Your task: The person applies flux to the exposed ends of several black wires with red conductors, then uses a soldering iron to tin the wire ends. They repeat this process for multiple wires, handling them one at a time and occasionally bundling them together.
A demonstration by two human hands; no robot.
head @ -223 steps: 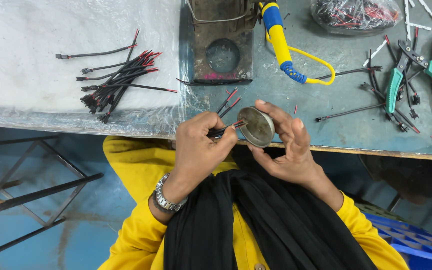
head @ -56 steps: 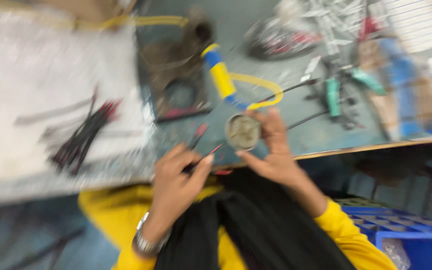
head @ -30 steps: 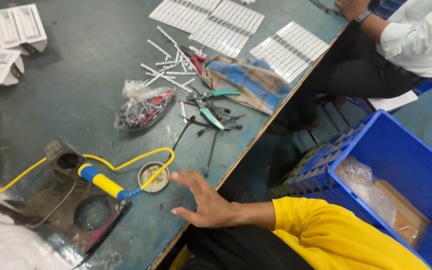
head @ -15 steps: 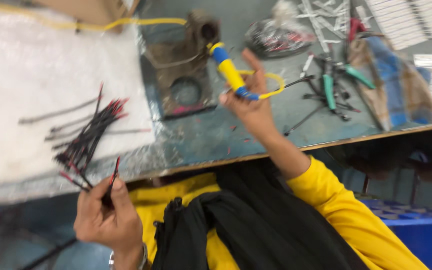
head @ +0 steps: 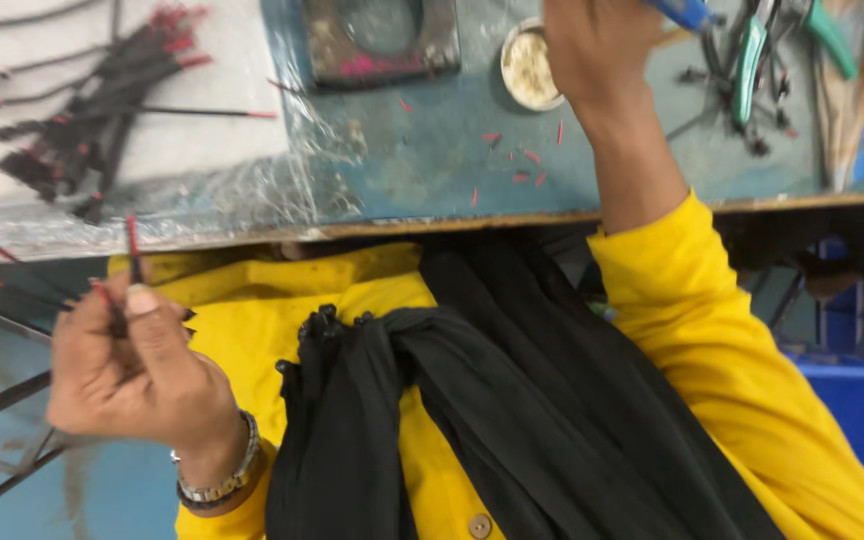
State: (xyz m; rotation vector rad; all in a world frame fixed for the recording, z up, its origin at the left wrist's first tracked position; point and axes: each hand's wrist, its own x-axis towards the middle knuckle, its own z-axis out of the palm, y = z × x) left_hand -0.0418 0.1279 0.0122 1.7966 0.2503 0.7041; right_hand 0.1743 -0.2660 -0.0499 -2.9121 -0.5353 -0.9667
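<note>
- Pinched between thumb and fingers, our left hand (head: 127, 375) held a few thin black wires with red tips (head: 133, 250) at the lower left of the frame, below the table edge (head: 432, 222).
- At upper left we saw a bundle of black wires (head: 82, 110) lying on the white sheet (head: 202, 150).
- At top centre sat a round tin (head: 529, 68).
- Our right hand (head: 597, 50) was closed around a blue-handled tool (head: 687, 12), just beside the tin.
- At upper right lay green-handled pliers (head: 752, 60).
</note>
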